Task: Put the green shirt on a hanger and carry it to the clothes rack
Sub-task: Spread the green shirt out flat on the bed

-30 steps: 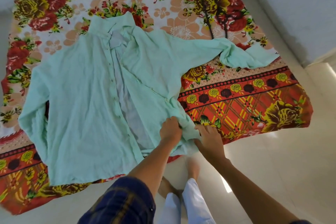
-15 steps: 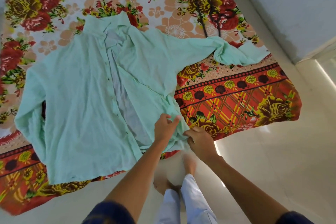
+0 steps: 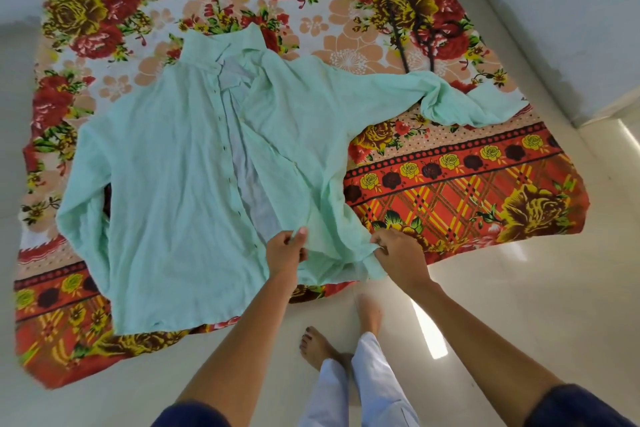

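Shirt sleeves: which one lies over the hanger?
The sleeve stretched out to the right; its cuff end covers the foot of the dark hanger. The other sleeve lies folded alongside the body.

floor [image 3: 519, 305]: pale tile | on it: floral bedsheet [image 3: 450, 191] | on bedsheet: green shirt [image 3: 166, 184] spread open, dark hanger [image 3: 398, 31]

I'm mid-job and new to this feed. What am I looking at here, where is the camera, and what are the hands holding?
There is no machine: a person works with bare hands, and the one camera sits on their head, looking down. A green shirt lies spread, front open, on a flowered bedsheet over a pale floor. The left hand and the right hand each pinch the shirt's lower front hem. A dark hanger lies on the sheet beyond the right sleeve, partly under it. No clothes rack shows.
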